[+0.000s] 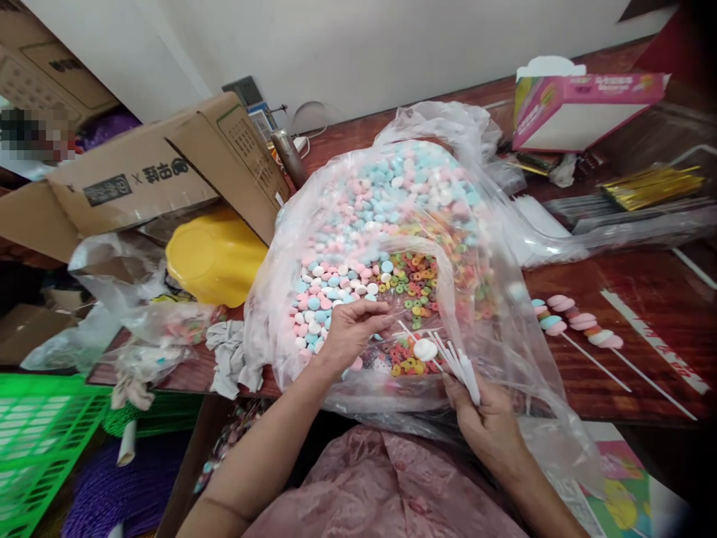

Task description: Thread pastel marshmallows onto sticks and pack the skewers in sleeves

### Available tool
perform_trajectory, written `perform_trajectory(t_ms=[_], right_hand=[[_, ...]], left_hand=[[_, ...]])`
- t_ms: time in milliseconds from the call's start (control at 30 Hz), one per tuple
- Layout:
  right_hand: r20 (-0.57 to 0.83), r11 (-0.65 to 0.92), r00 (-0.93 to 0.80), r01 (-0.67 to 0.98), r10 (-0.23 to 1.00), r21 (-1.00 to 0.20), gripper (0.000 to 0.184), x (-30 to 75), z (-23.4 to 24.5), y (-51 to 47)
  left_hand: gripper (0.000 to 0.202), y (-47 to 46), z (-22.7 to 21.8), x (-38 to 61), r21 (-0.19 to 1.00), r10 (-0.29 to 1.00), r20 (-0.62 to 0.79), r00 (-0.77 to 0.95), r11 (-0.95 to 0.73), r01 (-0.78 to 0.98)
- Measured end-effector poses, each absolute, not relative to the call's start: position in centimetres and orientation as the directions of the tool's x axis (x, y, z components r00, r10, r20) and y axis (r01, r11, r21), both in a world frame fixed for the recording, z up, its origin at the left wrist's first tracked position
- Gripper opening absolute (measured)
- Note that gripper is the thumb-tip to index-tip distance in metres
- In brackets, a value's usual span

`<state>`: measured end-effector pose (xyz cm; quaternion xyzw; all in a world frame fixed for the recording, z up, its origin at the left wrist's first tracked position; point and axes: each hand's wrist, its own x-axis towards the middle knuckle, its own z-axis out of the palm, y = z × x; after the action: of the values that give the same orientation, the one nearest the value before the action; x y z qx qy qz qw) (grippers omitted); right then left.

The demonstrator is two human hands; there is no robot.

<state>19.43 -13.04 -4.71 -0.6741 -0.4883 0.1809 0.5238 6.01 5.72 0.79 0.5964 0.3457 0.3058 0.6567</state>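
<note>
A large clear plastic bag [493,314] lies open on the wooden table, full of pink, blue and white candies [370,217] and coloured ring candies [411,288]. My left hand [350,332] reaches into the bag, fingers pinched together over the pastel candies; whether it holds one I cannot tell. My right hand [485,418] grips a bundle of white sticks [456,362] at the bag's mouth. One stick carries a white candy [424,349] on its tip.
Two finished candy sticks [582,329] lie on the table to the right. Behind are a pink carton [576,108], gold twist ties [650,187] and clear wrappers. Left stand a cardboard box [168,172], a yellow tub [216,258], crumpled bags and a green crate [45,441].
</note>
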Motion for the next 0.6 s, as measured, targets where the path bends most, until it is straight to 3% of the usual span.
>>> perform_trajectory(t_ms=[100,300,400,500,600], right_hand=[[0.31,0.066,0.404,0.516,0.861,-0.854,0.023,18.8,-4.2,-12.7],[0.363,0.091,0.329,0.619,0.872,-0.78,0.025,18.1,-3.5,-12.6],[0.361,0.09,0.291,0.655,0.886,-0.75,0.027,18.0,-3.6,-12.6],[0.337,0.062,0.28,0.68,0.899,-0.73,0.028,17.7,-3.7,-12.6],[0.313,0.037,0.278,0.69,0.908,-0.722,0.027,17.4,-3.6,-12.6]], left_hand=[[0.023,4.5,1.1,4.7,0.974,0.866,-0.079,0.495,0.172,-0.145],[0.014,3.4,0.4,3.2,0.98,0.891,0.127,0.436,-0.046,-0.192],[0.008,3.3,-0.3,2.7,0.941,0.849,0.338,0.405,-0.311,-0.133],[0.01,3.2,-0.9,2.3,0.773,0.701,0.565,0.436,-0.635,0.02],[0.016,3.0,-1.2,2.1,0.668,0.596,0.63,0.498,-0.743,0.044]])
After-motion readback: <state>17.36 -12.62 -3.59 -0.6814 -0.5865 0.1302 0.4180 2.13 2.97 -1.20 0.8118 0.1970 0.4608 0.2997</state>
